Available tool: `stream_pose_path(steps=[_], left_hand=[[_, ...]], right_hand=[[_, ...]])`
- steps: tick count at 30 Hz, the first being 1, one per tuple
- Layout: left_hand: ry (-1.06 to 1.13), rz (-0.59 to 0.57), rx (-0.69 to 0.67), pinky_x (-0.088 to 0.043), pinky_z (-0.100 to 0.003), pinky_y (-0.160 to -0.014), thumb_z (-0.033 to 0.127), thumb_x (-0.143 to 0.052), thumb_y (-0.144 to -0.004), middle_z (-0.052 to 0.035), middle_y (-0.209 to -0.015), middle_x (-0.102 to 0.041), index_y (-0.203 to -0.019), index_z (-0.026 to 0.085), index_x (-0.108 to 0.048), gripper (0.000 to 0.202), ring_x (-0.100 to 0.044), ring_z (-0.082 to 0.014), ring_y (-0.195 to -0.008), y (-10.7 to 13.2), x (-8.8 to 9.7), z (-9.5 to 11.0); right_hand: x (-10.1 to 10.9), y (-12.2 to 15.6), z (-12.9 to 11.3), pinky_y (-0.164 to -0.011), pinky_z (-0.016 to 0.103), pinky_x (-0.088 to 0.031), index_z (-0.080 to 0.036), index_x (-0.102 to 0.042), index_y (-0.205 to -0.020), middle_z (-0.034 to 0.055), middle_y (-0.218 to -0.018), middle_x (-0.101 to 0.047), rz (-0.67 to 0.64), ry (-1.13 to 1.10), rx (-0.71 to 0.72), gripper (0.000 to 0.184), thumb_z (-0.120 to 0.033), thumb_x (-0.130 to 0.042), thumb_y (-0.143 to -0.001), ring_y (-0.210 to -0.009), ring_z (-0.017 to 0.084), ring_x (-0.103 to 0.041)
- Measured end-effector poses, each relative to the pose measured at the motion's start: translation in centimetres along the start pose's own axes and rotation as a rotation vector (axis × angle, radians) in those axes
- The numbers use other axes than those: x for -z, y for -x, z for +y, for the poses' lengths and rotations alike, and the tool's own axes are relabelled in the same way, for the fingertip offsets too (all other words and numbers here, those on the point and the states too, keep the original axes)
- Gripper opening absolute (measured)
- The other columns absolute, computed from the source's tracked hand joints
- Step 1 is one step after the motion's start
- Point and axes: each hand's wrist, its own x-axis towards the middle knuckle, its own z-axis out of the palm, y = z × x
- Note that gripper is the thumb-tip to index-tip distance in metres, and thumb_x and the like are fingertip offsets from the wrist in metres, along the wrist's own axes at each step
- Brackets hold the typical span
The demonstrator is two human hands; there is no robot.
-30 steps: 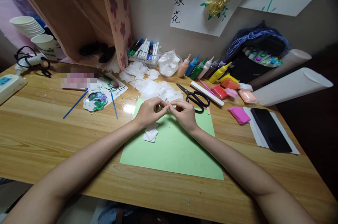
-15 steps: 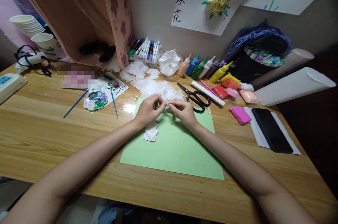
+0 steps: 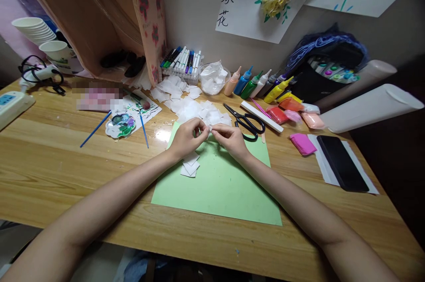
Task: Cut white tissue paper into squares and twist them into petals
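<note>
Fingertip to fingertip over the far part of a green sheet [image 3: 219, 189], my left hand [image 3: 190, 137] and my right hand [image 3: 231, 140] pinch a small piece of white tissue paper [image 3: 210, 128]. Most of that piece is hidden by the fingers. Under and beside my left wrist lie several white paper squares [image 3: 190, 168], overlapping on the green sheet. Just beyond the hands spreads a pile of loose white tissue pieces [image 3: 195, 109]. Black-handled scissors [image 3: 247, 123] rest to the right of my right hand, their blades pointing away to the left.
Paint bottles [image 3: 254, 85], a clear bowl [image 3: 214, 78] of white tissue and a marker box [image 3: 182, 66] line the wall. To the left are a paint palette [image 3: 121, 126] and brushes [image 3: 95, 129]. A phone [image 3: 341, 162] and a pink packet [image 3: 303, 144] lie at right.
Both hands stay in nearly the same place, with only a slight shift of the fingertips around the white tissue piece. The view has moved a touch.
</note>
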Motion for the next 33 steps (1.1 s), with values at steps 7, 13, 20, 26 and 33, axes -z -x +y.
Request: stream_pose_path(steps=[7, 13, 20, 26, 33], left_hand=[[0.004, -0.014, -0.002, -0.036, -0.022, -0.057, 0.025, -0.054, -0.084, 0.0022, -0.065, -0.052, -0.072, 0.016, -0.054, 0.015, -0.047, -0.0091, -0.060, 0.0, 0.0, -0.1], [-0.010, -0.055, -0.034, -0.037, -0.022, -0.058, 0.027, -0.053, -0.085, 0.0013, -0.069, -0.056, -0.074, 0.016, -0.057, 0.016, -0.047, -0.0091, -0.060, 0.1, 0.0, 0.0], [-0.048, -0.083, -0.083, -0.038, -0.023, -0.059, 0.027, -0.055, -0.083, -0.0006, -0.075, -0.059, -0.078, 0.016, -0.056, 0.012, -0.049, -0.0105, -0.064, 0.2, 0.0, 0.3], [-0.097, -0.111, -0.101, -0.037, -0.024, -0.060, 0.029, -0.052, -0.085, -0.0002, -0.075, -0.058, -0.079, 0.016, -0.054, 0.015, -0.048, -0.0104, -0.063, 0.3, 0.0, 0.3], [-0.073, -0.119, -0.115, -0.036, -0.024, -0.059, 0.026, -0.052, -0.084, 0.0003, -0.071, -0.055, -0.076, 0.016, -0.053, 0.013, -0.047, -0.0108, -0.063, 0.2, -0.1, 0.1]], right_hand=[[-0.1, 0.1, 0.1, -0.060, 0.029, -0.045, -0.020, -0.074, -0.083, 0.0059, -0.084, -0.071, 0.031, 0.025, -0.022, 0.015, -0.029, -0.065, -0.075, -0.071, 0.016, -0.060], [-0.2, 0.2, -0.1, -0.047, 0.025, -0.036, -0.016, -0.073, -0.077, 0.0041, -0.069, -0.067, 0.093, 0.042, -0.079, 0.017, -0.031, -0.069, -0.072, -0.052, 0.011, -0.048], [-0.4, 0.5, -0.8, -0.045, 0.024, -0.032, -0.017, -0.069, -0.074, 0.0010, -0.066, -0.063, 0.145, 0.165, 0.022, 0.011, -0.027, -0.066, -0.073, -0.048, 0.008, -0.041], [-0.6, 1.0, -1.4, -0.048, 0.024, -0.035, -0.018, -0.065, -0.073, 0.0010, -0.069, -0.062, 0.169, 0.393, 0.207, 0.005, -0.021, -0.062, -0.076, -0.049, 0.009, -0.042], [-0.8, 1.2, -1.5, -0.049, 0.024, -0.035, -0.018, -0.060, -0.073, 0.0006, -0.068, -0.058, 0.171, 0.564, 0.317, 0.006, -0.017, -0.057, -0.078, -0.049, 0.009, -0.041]])
